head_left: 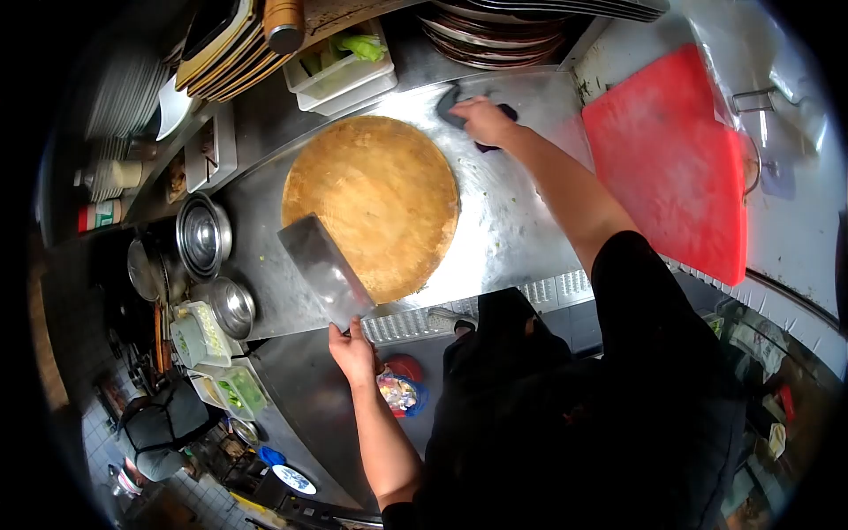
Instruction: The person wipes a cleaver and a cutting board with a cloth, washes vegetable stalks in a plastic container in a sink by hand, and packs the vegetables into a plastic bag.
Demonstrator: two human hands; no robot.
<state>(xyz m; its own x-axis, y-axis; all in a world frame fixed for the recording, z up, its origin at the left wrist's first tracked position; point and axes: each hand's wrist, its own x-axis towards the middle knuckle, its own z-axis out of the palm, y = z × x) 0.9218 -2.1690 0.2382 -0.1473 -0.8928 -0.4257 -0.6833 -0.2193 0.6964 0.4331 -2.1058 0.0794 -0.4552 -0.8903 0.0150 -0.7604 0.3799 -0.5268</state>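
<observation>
My left hand (pixel 354 355) is closed at the near end of a broad-bladed cleaver (pixel 325 269); its handle is hidden. The blade points away from me and overlaps the left edge of a round wooden chopping block (pixel 371 194). Beyond the block's far right side, my right hand (pixel 484 120) presses a dark cloth (pixel 450 108) onto the steel counter (pixel 521 212). The fingers of that hand are bent over the cloth, which shows on both sides of them.
A red cutting board (pixel 671 163) leans at the right. Metal bowls (pixel 203 236) and food containers (pixel 201 334) line the left side. Stacked plates (pixel 490 40) and a clear tub of greens (pixel 343 66) stand at the back. A waste bin (pixel 402 389) sits below the counter.
</observation>
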